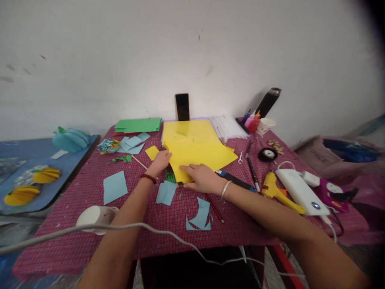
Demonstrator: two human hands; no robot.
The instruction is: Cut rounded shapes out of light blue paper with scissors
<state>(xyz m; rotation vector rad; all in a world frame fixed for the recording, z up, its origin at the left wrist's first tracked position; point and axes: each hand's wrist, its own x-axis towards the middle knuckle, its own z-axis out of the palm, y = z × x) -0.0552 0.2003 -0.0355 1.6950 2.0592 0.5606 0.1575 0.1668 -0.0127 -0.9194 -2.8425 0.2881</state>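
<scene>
Yellow sheet mid-table, taken as dial centre, wall at 12. Left hand at 9 o'clock, fingers curled in by the sheet's edge; cannot tell whether they pinch it. Right hand near 6, fingers extended and loosely parted, resting on the sheet, thumb near its lower edge. Green sheets at 10; glue gun at 4; cut blue paper at 6.

Okay, we've got two ribbed yellow paper pumpkins plus one pale-blue paper pumpkin, all well left of our left hand; two white paper cups, one nearer us than that hand; one yellow glue gun right of our right hand.
</scene>
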